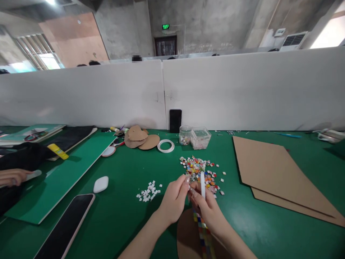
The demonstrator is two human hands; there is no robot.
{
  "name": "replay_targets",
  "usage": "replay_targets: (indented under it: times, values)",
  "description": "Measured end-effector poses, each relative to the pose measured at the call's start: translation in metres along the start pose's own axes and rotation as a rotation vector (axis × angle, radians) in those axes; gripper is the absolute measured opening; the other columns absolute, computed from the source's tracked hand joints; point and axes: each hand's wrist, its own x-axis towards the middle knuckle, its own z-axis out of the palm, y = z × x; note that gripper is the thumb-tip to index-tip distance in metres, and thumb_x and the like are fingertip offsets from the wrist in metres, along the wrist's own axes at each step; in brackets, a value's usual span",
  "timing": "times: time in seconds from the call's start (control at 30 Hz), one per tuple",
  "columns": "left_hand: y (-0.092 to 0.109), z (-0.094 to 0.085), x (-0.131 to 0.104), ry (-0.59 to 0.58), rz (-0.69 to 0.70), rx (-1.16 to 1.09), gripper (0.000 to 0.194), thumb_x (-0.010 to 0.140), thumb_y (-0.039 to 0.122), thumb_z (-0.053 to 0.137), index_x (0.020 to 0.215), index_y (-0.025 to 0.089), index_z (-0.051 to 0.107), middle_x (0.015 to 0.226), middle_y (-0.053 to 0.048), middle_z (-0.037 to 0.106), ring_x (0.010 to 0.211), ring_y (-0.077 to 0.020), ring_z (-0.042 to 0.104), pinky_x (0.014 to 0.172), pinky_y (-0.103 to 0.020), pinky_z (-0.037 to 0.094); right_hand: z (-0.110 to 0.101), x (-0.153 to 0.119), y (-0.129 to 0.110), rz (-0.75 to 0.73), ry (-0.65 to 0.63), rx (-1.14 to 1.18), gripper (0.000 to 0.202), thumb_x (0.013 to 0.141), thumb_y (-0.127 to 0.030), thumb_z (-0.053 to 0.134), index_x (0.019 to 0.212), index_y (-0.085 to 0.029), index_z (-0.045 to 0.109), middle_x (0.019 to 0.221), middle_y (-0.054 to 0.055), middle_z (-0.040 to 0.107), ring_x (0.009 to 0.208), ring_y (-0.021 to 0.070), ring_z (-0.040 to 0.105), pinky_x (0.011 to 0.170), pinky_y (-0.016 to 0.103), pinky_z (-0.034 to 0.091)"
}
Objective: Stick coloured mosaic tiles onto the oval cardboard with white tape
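Note:
My left hand (174,198) is closed in a pinch, its fingertips meeting those of my right hand. Whatever sits between those fingertips is too small to make out. My right hand (206,207) is wrapped round a white strip (202,184), which sticks up above the fingers. Below the hand runs a band of colourful mosaic tiles (201,225), seemingly part of the same strip. Under it lies a round brown cardboard piece (185,233). Just beyond my hands is a heap of coloured mosaic tiles (198,165). Small white tiles (148,192) lie left of my left hand.
A clear tub (201,138), a white ring (165,146) and cardboard discs (149,142) stand along the back. Cardboard sheets (269,169) lie right. A phone (66,226), white case (101,184) and green board (67,176) lie left, near another person's hand (16,177).

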Motion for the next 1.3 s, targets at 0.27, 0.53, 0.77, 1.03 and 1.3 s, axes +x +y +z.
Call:
replay_targets:
  times: [0.27,0.53,0.77,1.03,1.3]
  values:
    - [-0.002,0.000,0.000,-0.017,0.000,0.019,0.029,0.092,0.032,0.029,0.066,0.020,0.033,0.060,0.005,0.035,0.056,-0.0100,0.034,0.053,-0.023,0.025,0.001,0.000,-0.003,-0.030,0.017,-0.038,0.025,0.088,-0.039,0.042,0.073,-0.019,0.046,0.062,-0.004,0.036,0.054,0.0108,0.029,0.050,0.023,0.027]
    - [-0.004,0.000,0.000,-0.016,0.011,0.020,0.029,0.092,0.031,0.029,0.065,0.020,0.032,0.060,0.005,0.034,0.055,-0.0097,0.032,0.053,-0.024,0.024,0.001,0.000,-0.002,-0.066,0.025,-0.067,0.028,0.087,-0.042,0.043,0.071,-0.019,0.046,0.065,-0.002,0.042,0.059,0.0124,0.036,0.057,0.024,0.034]
    - [-0.003,-0.001,0.000,-0.008,0.023,0.014,0.030,0.093,0.030,0.029,0.065,0.019,0.032,0.059,0.006,0.033,0.054,-0.0094,0.032,0.053,-0.024,0.023,0.000,-0.001,0.004,-0.052,0.037,-0.026,0.028,0.087,-0.043,0.044,0.072,-0.020,0.048,0.064,-0.003,0.041,0.057,0.0116,0.034,0.052,0.022,0.032]
    - [-0.003,0.002,-0.003,0.005,0.036,-0.018,0.029,0.093,0.032,0.029,0.068,0.020,0.033,0.060,0.006,0.034,0.054,-0.0093,0.033,0.053,-0.024,0.025,0.007,0.000,-0.010,0.143,0.096,0.184,0.041,0.082,-0.055,0.045,0.060,-0.020,0.040,0.047,-0.007,0.031,0.041,0.0075,0.023,0.039,0.022,0.020]
    - [-0.003,0.006,-0.008,0.044,0.065,-0.044,0.023,0.093,0.034,0.029,0.079,0.019,0.040,0.066,0.004,0.044,0.059,-0.0101,0.041,0.056,-0.022,0.031,0.011,0.007,-0.018,0.227,0.097,0.362,0.047,0.064,-0.058,0.066,0.061,-0.020,0.040,0.043,-0.013,0.022,0.035,0.0014,0.012,0.033,0.016,0.010]
